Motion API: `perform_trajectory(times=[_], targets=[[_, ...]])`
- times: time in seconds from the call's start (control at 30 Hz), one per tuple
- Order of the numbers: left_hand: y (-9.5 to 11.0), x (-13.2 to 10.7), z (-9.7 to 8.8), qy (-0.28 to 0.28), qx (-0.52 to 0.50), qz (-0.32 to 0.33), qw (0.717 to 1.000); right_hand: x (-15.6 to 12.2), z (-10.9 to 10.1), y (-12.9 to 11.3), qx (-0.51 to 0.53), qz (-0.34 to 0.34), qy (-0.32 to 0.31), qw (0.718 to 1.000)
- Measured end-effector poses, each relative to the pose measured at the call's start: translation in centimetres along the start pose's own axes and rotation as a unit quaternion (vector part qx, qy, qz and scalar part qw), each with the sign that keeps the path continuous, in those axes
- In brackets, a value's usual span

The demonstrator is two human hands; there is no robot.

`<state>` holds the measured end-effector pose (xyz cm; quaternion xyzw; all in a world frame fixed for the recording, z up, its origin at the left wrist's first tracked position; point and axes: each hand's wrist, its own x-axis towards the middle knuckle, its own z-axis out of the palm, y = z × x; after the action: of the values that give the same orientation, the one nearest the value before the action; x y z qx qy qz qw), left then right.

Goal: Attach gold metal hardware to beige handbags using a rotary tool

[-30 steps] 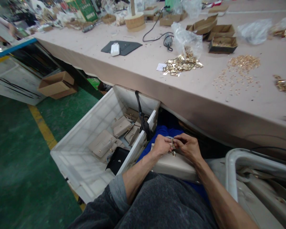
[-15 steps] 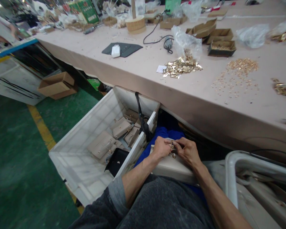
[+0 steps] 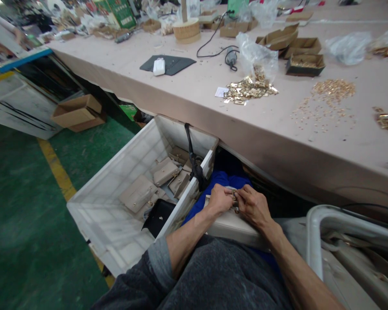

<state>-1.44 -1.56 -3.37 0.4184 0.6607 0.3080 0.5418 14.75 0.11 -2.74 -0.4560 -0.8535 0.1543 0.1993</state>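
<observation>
A beige handbag (image 3: 234, 228) lies across my lap, close to my body. My left hand (image 3: 220, 199) is closed on the bag's far edge, its fingertips by a small gold metal fitting (image 3: 234, 196). From the other side, my right hand (image 3: 254, 206) pinches this fitting between thumb and finger. The fingertips of both hands nearly meet there and partly hide it. Just below them, a second small gold piece (image 3: 236, 210) shows on the bag.
At my left stands a white plastic crate (image 3: 116, 211) holding several beige bags and a black bag (image 3: 159, 217). A grey bin (image 3: 315, 241) with beige pieces is at my right. Gold metal plates (image 3: 250, 89) and tiny gold bits (image 3: 333, 91) lie on the covered table (image 3: 187, 97).
My right hand's fingers have shifted slightly at the gold fitting, and the hand has turned a little. My left hand stays in nearly the same place. The camera view has moved slightly.
</observation>
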Motion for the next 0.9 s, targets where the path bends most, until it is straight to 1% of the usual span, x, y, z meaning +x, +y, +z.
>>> perform_trajectory(times=[0.07, 0.13, 0.23, 0.3, 0.37, 0.43, 0.53, 0.6, 0.7, 0.83, 0.87, 0.9], targets=[[-0.1, 0.1, 0.0, 0.001, -0.002, 0.002, 1.0, 0.1, 0.1, 0.1, 0.035, 0.021, 0.0, 0.999], [-0.2, 0.1, 0.0, 0.003, -0.004, 0.002, 1.0, 0.5, 0.1, 0.4, 0.106, 0.069, 0.002, 0.992], [-0.2, 0.0, 0.0, 0.003, -0.007, 0.004, 1.0, 1.2, -0.1, 1.1, 0.239, 0.144, -0.028, 0.96], [0.1, -0.2, -0.1, 0.003, -0.007, 0.012, 1.0, 1.6, -0.2, 1.5, 0.295, 0.165, -0.057, 0.939], [0.5, -0.5, -0.2, 0.005, -0.003, 0.022, 1.0, 1.9, -0.2, 1.8, 0.315, 0.174, -0.069, 0.931], [1.1, -0.9, -0.3, -0.007, -0.01, 0.023, 1.0, 2.0, -0.2, 2.0, 0.324, 0.181, -0.065, 0.926], [1.7, -1.3, 0.0, -0.06, -0.081, -0.012, 0.995, 2.1, 0.0, 2.4, 0.346, 0.189, -0.06, 0.917], [1.8, -1.3, 0.3, -0.072, -0.138, -0.047, 0.987, 2.3, 0.0, 2.6, 0.367, 0.195, -0.056, 0.908], [2.1, -0.9, 0.8, -0.047, -0.179, -0.076, 0.98, 2.6, -0.1, 2.4, 0.382, 0.194, -0.051, 0.902], [2.3, -0.7, 1.3, -0.024, -0.181, -0.051, 0.982, 3.0, -1.1, 1.2, 0.385, 0.207, -0.063, 0.897], [2.0, -0.6, 1.4, -0.023, -0.179, -0.045, 0.983, 3.3, -1.5, 1.0, 0.376, 0.206, -0.065, 0.901], [1.5, -0.3, 1.4, -0.011, -0.184, -0.05, 0.982, 3.7, -2.2, 0.9, 0.353, 0.197, -0.06, 0.913]])
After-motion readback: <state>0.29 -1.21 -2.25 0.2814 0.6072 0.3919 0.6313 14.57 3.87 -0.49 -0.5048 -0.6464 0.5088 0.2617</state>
